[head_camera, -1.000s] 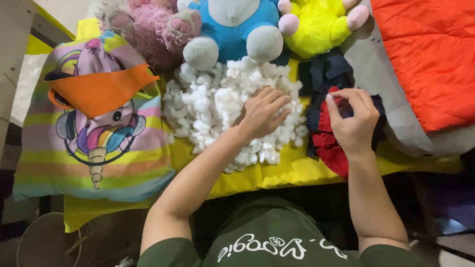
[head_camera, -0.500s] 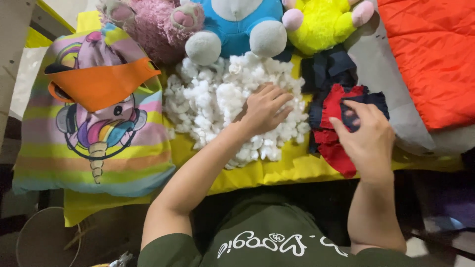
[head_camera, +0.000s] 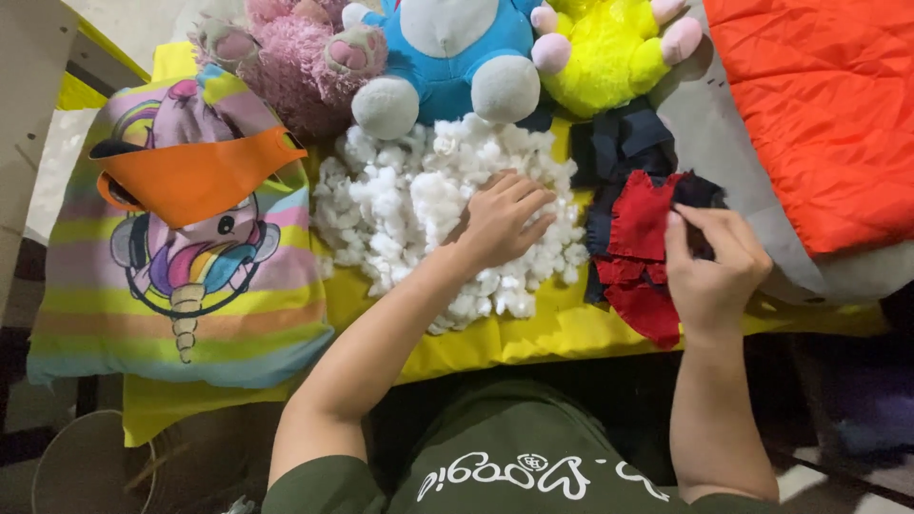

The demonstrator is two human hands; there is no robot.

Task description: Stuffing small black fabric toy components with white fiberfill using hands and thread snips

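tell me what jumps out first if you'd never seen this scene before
The heap of white stuffing in the middle of the yellow cloth, with the left hand pressed into it. Behind it sit pink, blue and yellow plush toys, and the right hand pinches red fabric.

A yellow cloth (head_camera: 533, 333) covers the work surface across the middle of the frame. On it lie a heap of white stuffing (head_camera: 409, 205) at centre, red and dark fabric pieces (head_camera: 643, 233) to the right, and a striped unicorn pillow (head_camera: 181, 305) at left. Three plush toys (head_camera: 447, 48) line the top edge, possibly resting on the cloth.
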